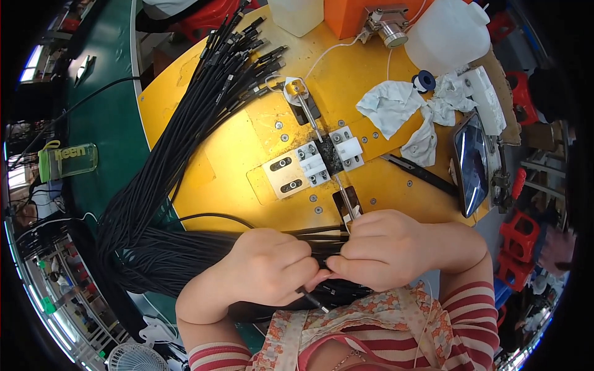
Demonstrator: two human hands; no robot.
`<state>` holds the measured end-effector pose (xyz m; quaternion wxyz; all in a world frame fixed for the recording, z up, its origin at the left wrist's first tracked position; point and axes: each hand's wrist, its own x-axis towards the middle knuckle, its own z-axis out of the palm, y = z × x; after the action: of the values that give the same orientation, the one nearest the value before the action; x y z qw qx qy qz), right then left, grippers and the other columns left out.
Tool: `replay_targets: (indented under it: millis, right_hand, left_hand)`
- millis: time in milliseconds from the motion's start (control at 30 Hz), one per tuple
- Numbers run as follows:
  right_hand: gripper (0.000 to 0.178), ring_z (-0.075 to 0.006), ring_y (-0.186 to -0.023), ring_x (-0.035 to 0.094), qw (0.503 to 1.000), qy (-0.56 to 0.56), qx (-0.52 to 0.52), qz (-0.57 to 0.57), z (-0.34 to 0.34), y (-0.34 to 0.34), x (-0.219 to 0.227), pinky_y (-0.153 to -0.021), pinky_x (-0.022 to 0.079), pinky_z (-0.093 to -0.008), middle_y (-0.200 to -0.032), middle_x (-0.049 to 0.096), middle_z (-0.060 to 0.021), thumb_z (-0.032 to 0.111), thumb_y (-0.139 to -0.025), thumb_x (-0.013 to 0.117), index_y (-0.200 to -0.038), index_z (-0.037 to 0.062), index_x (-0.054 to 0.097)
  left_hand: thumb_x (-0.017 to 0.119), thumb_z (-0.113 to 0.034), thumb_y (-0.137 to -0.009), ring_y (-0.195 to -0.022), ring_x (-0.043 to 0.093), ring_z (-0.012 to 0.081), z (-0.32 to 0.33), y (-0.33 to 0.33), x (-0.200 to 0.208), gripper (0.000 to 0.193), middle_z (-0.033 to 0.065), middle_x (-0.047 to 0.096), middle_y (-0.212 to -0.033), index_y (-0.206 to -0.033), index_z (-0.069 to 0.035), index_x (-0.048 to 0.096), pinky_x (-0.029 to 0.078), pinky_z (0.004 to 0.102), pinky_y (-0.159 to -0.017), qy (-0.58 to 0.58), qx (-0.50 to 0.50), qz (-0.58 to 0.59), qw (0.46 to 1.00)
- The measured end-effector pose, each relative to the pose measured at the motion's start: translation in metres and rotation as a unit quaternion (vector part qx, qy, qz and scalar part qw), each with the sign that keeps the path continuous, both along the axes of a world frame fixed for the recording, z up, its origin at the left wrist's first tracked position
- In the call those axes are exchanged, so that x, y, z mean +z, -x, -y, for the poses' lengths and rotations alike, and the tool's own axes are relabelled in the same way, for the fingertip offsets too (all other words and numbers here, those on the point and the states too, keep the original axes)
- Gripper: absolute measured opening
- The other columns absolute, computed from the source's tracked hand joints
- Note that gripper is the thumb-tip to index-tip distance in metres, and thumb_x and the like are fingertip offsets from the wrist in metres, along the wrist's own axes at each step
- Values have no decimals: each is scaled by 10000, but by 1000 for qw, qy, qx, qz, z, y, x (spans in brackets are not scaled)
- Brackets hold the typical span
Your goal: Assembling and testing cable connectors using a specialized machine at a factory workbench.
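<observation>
Both my hands meet in front of my apron, over the near edge of the yellow worktable [229, 167]. My left hand [272, 266] is closed round a black cable [317, 301], whose connector end sticks out below the fingers. Thumb and curled fingers of my right hand [383, 250] pinch together close by, at a dark piece that looks like part of the same cable; the fingers mostly hide it. Under and beside my hands lies a thick bundle of black cables [192, 247]. Ahead stands a metal-and-white clamping fixture [312, 164] between two slim metal rods.
More cables with connector ends [229, 68] stretch across the table's left. To the right lie crumpled white wipes [390, 105], a black-handled cutter [421, 175], a spool [424, 81] and a propped phone [471, 164]. A translucent jug [448, 37] and an orange box [346, 18] stand behind.
</observation>
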<state>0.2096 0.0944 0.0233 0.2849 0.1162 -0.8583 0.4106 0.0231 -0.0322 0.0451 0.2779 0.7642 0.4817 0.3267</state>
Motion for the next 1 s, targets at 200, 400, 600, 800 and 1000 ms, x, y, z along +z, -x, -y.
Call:
replay_targets:
  millis: [200,400,600,800,1000]
  right_hand:
    - [186,-221,-590,553,988,-17,71,136,-11,-8,13,-520,441,-340,-666,505,-37,212,-786,698,-853,48,644]
    - [250,-265,-681,584,987,101,-80,98,-12,2,8,-625,465,-370,-774,562,-62,204,-776,759,-924,61,616]
    - [177,-291,-741,607,985,92,-118,88,-17,1,2,-637,484,-374,-835,602,-92,90,-793,715,-939,49,624]
    - [128,-286,-772,643,978,111,-151,92,-27,5,-8,-645,516,-355,-879,649,-103,31,-802,684,-927,36,656]
    - [134,-272,-766,656,981,142,-93,96,-31,0,1,-628,524,-342,-872,665,-96,34,-795,703,-925,38,670]
  left_hand:
    - [742,-181,-781,-550,542,220,-11,4,-1,181,39,493,-646,-724,-69,611,421,329,-480,81,-51,12,995]
    - [735,-109,-742,-703,587,280,-16,-5,5,174,73,534,-764,-859,-52,619,483,364,-581,160,56,-100,981]
    - [746,-81,-758,-692,608,289,-21,-9,7,279,118,577,-823,-997,1,627,511,377,-608,90,178,-66,978]
    - [745,-69,-792,-664,606,284,-24,4,-9,186,125,590,-749,-920,29,652,505,355,-602,46,161,-39,985]
    - [771,-35,-722,-558,577,229,-21,9,-20,222,90,569,-697,-901,14,649,450,325,-480,-77,93,-47,991]
